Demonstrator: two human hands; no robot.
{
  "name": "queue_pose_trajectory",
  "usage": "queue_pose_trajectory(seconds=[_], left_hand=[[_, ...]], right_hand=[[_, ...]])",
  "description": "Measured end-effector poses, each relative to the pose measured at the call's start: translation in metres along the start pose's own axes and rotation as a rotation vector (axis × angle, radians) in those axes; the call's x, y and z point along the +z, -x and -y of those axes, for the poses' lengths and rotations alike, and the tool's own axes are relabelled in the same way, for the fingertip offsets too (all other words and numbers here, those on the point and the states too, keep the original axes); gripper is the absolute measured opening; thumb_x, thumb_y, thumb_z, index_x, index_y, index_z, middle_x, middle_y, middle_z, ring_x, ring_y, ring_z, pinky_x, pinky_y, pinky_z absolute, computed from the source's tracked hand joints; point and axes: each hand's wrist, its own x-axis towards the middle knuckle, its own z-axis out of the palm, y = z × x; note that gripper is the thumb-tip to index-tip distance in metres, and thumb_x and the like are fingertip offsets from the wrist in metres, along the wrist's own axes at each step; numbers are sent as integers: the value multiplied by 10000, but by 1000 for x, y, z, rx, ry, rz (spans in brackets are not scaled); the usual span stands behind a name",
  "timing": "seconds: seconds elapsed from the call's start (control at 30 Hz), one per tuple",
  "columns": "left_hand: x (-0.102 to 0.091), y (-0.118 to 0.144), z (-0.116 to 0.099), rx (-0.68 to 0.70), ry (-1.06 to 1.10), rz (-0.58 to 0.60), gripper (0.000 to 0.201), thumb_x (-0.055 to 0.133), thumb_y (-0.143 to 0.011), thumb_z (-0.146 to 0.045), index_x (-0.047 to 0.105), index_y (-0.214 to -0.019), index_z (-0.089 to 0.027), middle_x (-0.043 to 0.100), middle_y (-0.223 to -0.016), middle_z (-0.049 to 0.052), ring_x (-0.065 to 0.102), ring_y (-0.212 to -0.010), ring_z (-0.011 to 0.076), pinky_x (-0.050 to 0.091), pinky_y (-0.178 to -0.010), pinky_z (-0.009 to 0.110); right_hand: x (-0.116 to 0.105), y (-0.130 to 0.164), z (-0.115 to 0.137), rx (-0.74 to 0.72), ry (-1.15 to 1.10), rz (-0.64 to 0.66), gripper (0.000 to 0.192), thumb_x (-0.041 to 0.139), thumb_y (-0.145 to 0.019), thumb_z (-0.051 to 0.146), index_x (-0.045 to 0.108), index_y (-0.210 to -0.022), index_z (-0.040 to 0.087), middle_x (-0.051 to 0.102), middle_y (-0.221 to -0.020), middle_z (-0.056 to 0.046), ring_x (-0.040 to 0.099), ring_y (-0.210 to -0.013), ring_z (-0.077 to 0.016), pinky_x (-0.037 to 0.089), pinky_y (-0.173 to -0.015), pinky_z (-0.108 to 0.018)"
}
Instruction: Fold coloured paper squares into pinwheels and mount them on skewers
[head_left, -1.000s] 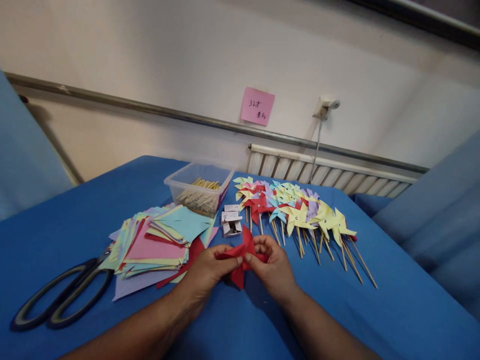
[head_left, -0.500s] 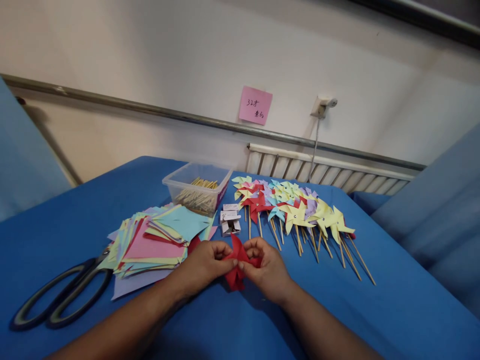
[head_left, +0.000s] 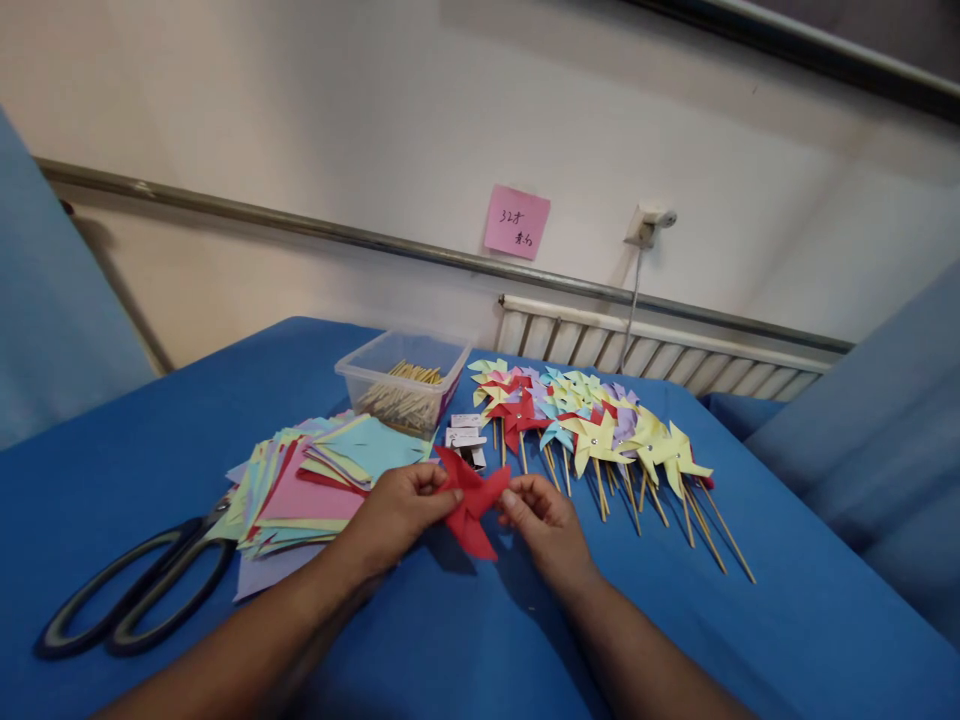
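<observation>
A folded red paper pinwheel (head_left: pixel 471 503) is held up over the blue table, its pointed blades spread and its face towards me. My left hand (head_left: pixel 409 505) pinches it between thumb and fingers at the left side. On the other side, my right hand (head_left: pixel 544 520) is closed with thumb and finger at the tip of the right blade. No stick shows on this pinwheel. Just behind it stands a small white box (head_left: pixel 466 442), its front end open and the inside dark.
Stacked coloured paper squares (head_left: pixel 307 500) lie left, partly over large scissors (head_left: pixel 142 585). Behind is a clear plastic tub (head_left: pixel 360 385) of thin sticks (head_left: pixel 405 395). Finished pinwheels on sticks (head_left: pixel 592 435) lie to the right. A radiator (head_left: pixel 570 340) runs along the wall.
The fingers have moved from the pinwheel's centre out to its sides, and its blades now spread open towards me. The view has shifted slightly.
</observation>
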Motion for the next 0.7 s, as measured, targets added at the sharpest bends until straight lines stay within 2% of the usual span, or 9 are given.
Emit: queue_pose_trajectory(seconds=[0.13,0.23,0.33,0.43,0.57,0.7], left_hand=[[-12,-6,-4,-93,254,-160,206,726,-608,-280,556,-601,-164,562,-505,-37,478,-429,83,349,-446,191],[-15,-7,-7,-114,386,-231,202,748,-596,-250,576,-654,-162,601,-563,-33,536,-484,83,430,-531,200],[-15,-6,-6,-100,413,-235,214,754,-595,-260,571,-648,-163,595,-547,-40,531,-475,79,427,-519,195],[-12,-6,-2,-43,347,-211,224,741,-604,-297,567,-637,-161,564,-496,-46,490,-434,84,370,-449,192],[-7,-4,5,65,252,-190,231,734,-598,-315,577,-613,-146,575,-523,-32,479,-462,86,342,-450,190],[-2,-1,6,71,237,-166,227,715,-608,-338,610,-640,-140,616,-582,-1,531,-529,115,393,-512,211]], right_hand=[[-5,-6,-11,-53,222,-43,188,620,-764,348,621,-831,173,597,-680,3,525,-586,-116,419,-561,-236],[-2,-7,-16,-185,451,-7,137,578,-787,284,665,-837,190,610,-749,-16,538,-622,-131,429,-582,-248],[5,-11,-15,-342,625,26,160,534,-805,201,685,-856,216,627,-837,-37,580,-751,-161,460,-691,-277],[14,-20,-11,-429,778,52,259,503,-796,112,682,-945,226,627,-912,-57,582,-856,-181,459,-765,-296],[27,-37,-7,-461,1024,89,270,539,-790,126,682,-996,224,617,-998,-81,561,-914,-217,434,-787,-317],[32,-49,-8,-444,1138,46,195,541,-834,226,687,-964,219,601,-1022,-92,555,-904,-222,417,-769,-318]])
